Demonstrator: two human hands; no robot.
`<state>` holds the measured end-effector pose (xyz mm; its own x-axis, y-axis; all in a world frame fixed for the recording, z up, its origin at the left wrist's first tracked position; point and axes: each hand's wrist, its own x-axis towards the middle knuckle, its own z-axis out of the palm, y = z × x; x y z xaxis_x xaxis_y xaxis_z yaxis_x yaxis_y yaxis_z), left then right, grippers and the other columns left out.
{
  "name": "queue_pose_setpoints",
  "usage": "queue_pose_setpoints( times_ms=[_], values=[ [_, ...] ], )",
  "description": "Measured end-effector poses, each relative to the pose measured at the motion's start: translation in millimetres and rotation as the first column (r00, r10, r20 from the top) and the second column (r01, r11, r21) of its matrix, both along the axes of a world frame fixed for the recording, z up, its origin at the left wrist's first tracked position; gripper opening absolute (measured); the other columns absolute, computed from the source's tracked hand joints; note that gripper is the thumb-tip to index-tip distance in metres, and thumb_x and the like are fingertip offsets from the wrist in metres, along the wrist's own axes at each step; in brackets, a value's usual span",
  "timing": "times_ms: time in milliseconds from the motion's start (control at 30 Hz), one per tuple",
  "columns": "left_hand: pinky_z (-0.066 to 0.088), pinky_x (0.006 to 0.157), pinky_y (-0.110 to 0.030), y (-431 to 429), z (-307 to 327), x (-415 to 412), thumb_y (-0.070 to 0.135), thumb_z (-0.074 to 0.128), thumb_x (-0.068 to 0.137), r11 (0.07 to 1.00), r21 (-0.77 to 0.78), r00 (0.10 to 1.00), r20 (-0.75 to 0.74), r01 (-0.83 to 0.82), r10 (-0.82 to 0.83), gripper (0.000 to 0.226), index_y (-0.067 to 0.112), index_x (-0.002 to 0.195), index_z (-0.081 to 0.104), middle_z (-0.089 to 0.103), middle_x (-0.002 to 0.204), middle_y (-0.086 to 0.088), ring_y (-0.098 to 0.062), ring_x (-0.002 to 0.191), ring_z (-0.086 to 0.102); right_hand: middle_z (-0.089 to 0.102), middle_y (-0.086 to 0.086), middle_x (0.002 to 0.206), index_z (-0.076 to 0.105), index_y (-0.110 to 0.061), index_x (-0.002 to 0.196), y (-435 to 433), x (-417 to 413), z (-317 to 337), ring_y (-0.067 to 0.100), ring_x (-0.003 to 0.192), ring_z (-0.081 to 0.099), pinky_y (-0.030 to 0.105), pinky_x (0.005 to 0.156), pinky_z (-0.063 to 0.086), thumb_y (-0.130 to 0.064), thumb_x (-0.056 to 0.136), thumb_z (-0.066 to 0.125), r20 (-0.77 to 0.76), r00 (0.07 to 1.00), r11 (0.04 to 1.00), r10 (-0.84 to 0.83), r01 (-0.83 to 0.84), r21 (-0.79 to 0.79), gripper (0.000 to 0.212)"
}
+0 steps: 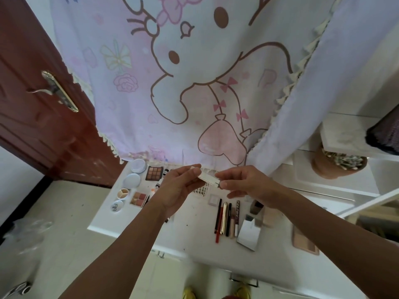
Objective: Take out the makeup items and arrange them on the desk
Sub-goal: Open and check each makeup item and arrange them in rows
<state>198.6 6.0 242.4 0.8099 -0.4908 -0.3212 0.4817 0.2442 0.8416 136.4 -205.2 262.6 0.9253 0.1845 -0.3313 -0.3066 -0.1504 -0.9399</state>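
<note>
White worktop (pixel 190 238) under a pink cartoon curtain (pixel 194 83) | left: round compacts (pixel 131 180) and eyeshadow palette (pixel 154 173) lie on it | left hand (pixel 179 188): fingers pinch one end of a small white case (pixel 207 178), held above the worktop | right hand (pixel 246 184): fingers pinch the other end | right: row of pencils (pixel 225 219), mirror (pixel 248 236)

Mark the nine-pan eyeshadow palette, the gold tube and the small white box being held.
nine-pan eyeshadow palette (pixel 154 173): head view, centre pan.
gold tube (pixel 224 217): head view, middle of the barrel.
small white box (pixel 208 177): head view, bare face between the fingers.
</note>
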Motion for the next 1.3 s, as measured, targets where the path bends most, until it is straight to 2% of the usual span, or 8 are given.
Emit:
queue_pose_setpoints(
  times_ms=[100,233,433,633,800,933,1133,1300],
  values=[
    [0.055,0.083,-0.035,2,1,2,0.035,0.062,0.079,1.0,-0.016,0.997,-0.072,-0.019,0.018,0.037,0.003,0.098,0.066,0.068,0.088,-0.015,-0.024,0.083,0.066,0.069,-0.012,0.103,0.069,-0.024,0.117,-2,-1,-2,0.004,0.097,0.064,0.026,0.083,0.056,-0.027,0.075,0.082,0.189,0.98,0.962,0.064,-0.01,-0.271,0.044],
    [0.052,0.075,-0.033,4,-1,4,0.047,0.058,0.084,1.0,0.012,0.991,-0.129,-0.02,0.021,0.039,0.009,0.088,0.064,0.068,0.084,-0.018,-0.028,0.08,0.065,0.062,-0.025,0.096,0.071,-0.029,0.112,3,1,-12,-0.006,0.083,0.058,0.023,0.067,0.052,-0.06,0.073,0.073,0.494,0.844,0.793,0.211,0.147,-0.591,0.05],
    [0.053,0.073,-0.034,1,-3,3,0.046,0.056,0.089,1.0,0.014,0.988,-0.157,0.016,-0.013,0.036,0.011,0.093,0.064,0.067,0.094,-0.023,-0.032,0.085,0.065,0.072,-0.009,0.083,0.076,-0.02,0.1,13,7,-29,0.001,0.071,0.061,0.03,0.055,0.054,-0.048,0.085,0.061,0.776,0.581,0.689,0.245,0.459,-0.561,0.035],
    [0.052,0.078,-0.032,4,3,14,0.038,0.069,0.078,0.988,0.138,0.994,0.098,-0.068,0.055,0.042,0.009,0.107,0.065,0.068,0.094,-0.009,-0.025,0.094,0.065,0.072,-0.003,0.078,0.076,-0.013,0.086,9,15,-32,0.007,0.064,0.061,0.024,0.047,0.05,-0.035,0.083,0.068,0.838,0.426,0.58,0.34,0.607,-0.543,0.024],
    [0.051,0.094,-0.04,8,4,20,0.024,0.086,0.067,0.975,0.217,0.969,0.247,-0.054,-0.001,0.063,0.012,0.123,0.061,0.067,0.108,-0.022,-0.033,0.103,0.066,0.07,-0.002,0.075,0.074,-0.012,0.082,13,18,-29,0.01,0.061,0.059,0.022,0.046,0.046,-0.036,0.08,0.071,0.85,0.365,0.558,0.381,0.642,-0.526,0.024],
    [0.047,0.093,-0.039,12,4,24,0.014,0.08,0.072,0.997,0.073,0.994,0.109,-0.04,0.032,0.047,0.007,0.116,0.063,0.066,0.1,-0.011,-0.023,0.097,0.062,0.072,0.002,0.086,0.074,-0.011,0.091,14,20,-29,0.012,0.074,0.063,0.023,0.052,0.051,-0.038,0.08,0.076,0.843,0.335,0.621,0.42,0.571,-0.536,0.03],
    [0.047,0.091,-0.041,20,-2,30,0.03,0.069,0.068,0.993,-0.12,0.989,-0.146,0.016,-0.034,0.038,0.011,0.101,0.07,0.063,0.108,-0.013,-0.031,0.105,0.056,0.069,-0.003,0.092,0.075,-0.016,0.097,6,19,-28,0.009,0.086,0.058,0.024,0.056,0.051,-0.038,0.086,0.072,0.812,0.362,0.628,0.458,0.514,-0.584,0.025],
    [0.045,0.091,-0.046,11,-3,25,0.033,0.046,0.09,0.972,-0.235,0.931,-0.357,-0.016,-0.071,0.047,0.004,0.127,0.057,0.06,0.121,-0.024,-0.04,0.101,0.062,0.07,-0.004,0.093,0.075,-0.017,0.097,5,17,-31,0.011,0.088,0.058,0.022,0.057,0.048,-0.036,0.087,0.072,0.795,0.353,0.613,0.494,0.507,-0.606,0.022]
  ],
)
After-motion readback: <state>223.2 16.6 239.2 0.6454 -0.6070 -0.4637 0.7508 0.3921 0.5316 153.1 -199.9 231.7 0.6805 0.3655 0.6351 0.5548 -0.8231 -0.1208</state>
